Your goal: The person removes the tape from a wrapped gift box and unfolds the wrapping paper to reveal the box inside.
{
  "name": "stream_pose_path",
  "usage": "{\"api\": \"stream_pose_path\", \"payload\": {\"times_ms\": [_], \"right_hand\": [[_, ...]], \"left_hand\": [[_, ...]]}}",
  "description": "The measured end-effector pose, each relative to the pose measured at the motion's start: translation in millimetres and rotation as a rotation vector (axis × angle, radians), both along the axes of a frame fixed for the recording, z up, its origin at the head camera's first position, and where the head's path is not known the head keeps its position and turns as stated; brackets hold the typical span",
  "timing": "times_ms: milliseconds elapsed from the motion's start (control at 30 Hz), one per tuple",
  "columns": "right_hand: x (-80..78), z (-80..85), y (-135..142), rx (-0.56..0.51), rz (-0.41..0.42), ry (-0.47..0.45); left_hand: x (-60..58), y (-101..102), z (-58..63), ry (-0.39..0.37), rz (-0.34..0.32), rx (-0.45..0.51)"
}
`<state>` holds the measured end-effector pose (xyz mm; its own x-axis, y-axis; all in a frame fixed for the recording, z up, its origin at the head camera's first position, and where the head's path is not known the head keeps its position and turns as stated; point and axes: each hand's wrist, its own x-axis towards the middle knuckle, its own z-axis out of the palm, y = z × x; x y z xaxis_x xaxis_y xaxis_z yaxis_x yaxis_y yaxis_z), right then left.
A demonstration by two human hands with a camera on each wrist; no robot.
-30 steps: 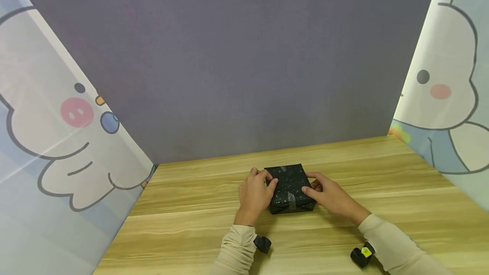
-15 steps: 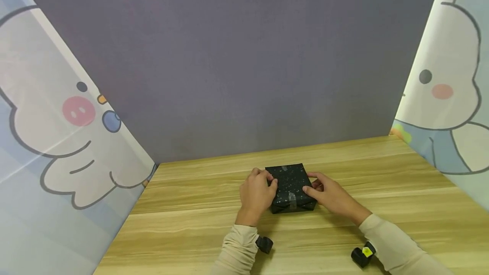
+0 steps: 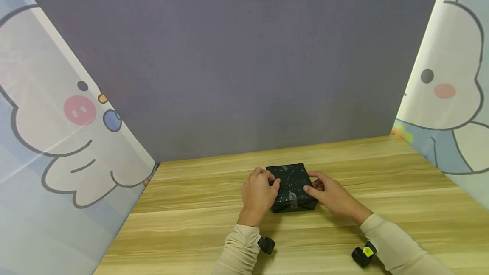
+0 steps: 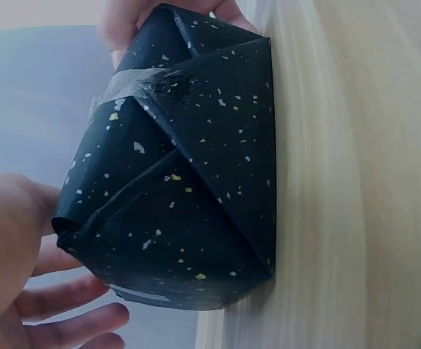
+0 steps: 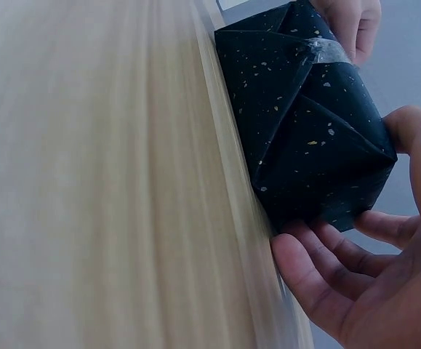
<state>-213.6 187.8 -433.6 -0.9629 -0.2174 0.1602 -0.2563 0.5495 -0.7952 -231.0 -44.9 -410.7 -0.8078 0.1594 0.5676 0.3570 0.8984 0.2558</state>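
A box wrapped in black speckled paper (image 3: 292, 181) lies flat on the wooden table, with clear tape on its top and near edge. My left hand (image 3: 257, 194) is at its left side, thumb on the top edge and fingers down along the side. On the opposite side, my right hand (image 3: 332, 194) grips the box, thumb over the top edge and fingertips against the side. Both wrist views show the folded paper end (image 4: 188, 160), where triangular flaps meet under a strip of tape (image 5: 328, 51).
The wood-grain table (image 3: 183, 224) reaches back to a grey panel (image 3: 237, 63). Cartoon-printed curtains (image 3: 49, 118) stand at the left and right. A black device (image 3: 266, 245) sits at the left wrist, and another black device (image 3: 363, 256) at the right.
The hands and the wrapped box keep almost the same places relative to each other. The whole head view has shifted very slightly.
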Motion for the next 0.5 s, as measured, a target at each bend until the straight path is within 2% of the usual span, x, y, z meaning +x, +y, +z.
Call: {"api": "stream_pose_path", "payload": {"times_ms": [267,500], "right_hand": [[-0.8,0.6,-0.8,0.004,0.003,0.001],[-0.9,1.0,-1.0,0.011,-0.011,-0.001]], "left_hand": [[0.9,1.0,-0.9,0.032,0.02,-0.032],[1.2,0.7,-1.2,0.067,0.002,-0.036]]}}
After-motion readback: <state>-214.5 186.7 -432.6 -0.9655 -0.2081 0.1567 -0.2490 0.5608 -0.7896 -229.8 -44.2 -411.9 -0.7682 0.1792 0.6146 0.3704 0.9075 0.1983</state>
